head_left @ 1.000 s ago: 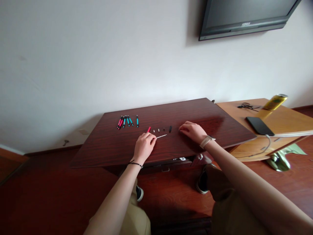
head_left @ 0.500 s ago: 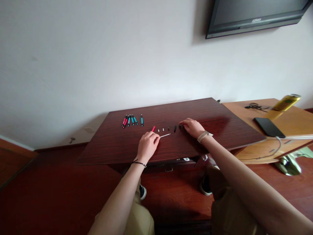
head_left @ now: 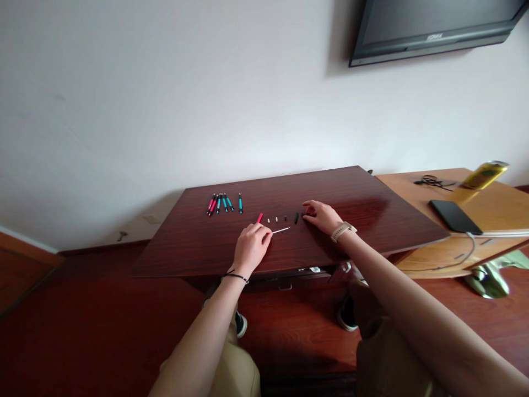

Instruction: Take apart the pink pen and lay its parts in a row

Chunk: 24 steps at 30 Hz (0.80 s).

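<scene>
My left hand (head_left: pixel 252 244) rests on the dark wooden table, closed on a thin white pen refill (head_left: pixel 281 230) whose tip points right. Just beyond its knuckles lies a red pen barrel (head_left: pixel 260 218), partly hidden. A row of small pen parts runs to the right: two little white pieces (head_left: pixel 276 219), a small dark piece (head_left: pixel 285 218) and a black pen grip (head_left: pixel 296 218). At the end of that row, my right hand (head_left: pixel 323 216) is open, thumb and forefinger apart, beside another tiny dark piece (head_left: pixel 303 215). Whether the thumb touches it, I cannot tell.
Several red and blue pens (head_left: pixel 219 203) lie at the table's (head_left: pixel 177 248) back left, one blue pen (head_left: pixel 240 203) apart from them. A lower wooden cabinet on the right bears a phone (head_left: pixel 453 214), a black cable (head_left: pixel 432 181) and a yellow can (head_left: pixel 485 175). A television (head_left: pixel 433 33) hangs above.
The fingers of my right hand have parted and shifted slightly left, beside the tiny dark piece at the row's end. My left hand keeps the refill almost still.
</scene>
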Available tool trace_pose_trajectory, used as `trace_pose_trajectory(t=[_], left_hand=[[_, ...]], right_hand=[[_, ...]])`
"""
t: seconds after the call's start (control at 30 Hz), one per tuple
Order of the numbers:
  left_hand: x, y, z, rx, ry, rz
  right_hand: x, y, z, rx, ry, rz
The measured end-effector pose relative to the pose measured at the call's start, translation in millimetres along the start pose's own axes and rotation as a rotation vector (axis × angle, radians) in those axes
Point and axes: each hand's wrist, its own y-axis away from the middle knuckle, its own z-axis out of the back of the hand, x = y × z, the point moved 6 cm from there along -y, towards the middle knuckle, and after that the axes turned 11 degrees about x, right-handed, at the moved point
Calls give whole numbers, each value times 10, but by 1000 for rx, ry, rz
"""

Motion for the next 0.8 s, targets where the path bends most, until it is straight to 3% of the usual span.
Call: trace_pose_trajectory(t=[0.4,0.8], left_hand=[[3,6,0,-3,-4,5],[-49,-45,-36,-29,28,5]], right_hand=[[57,61,27,25,12,5],[115,354,250,14,115,-75]])
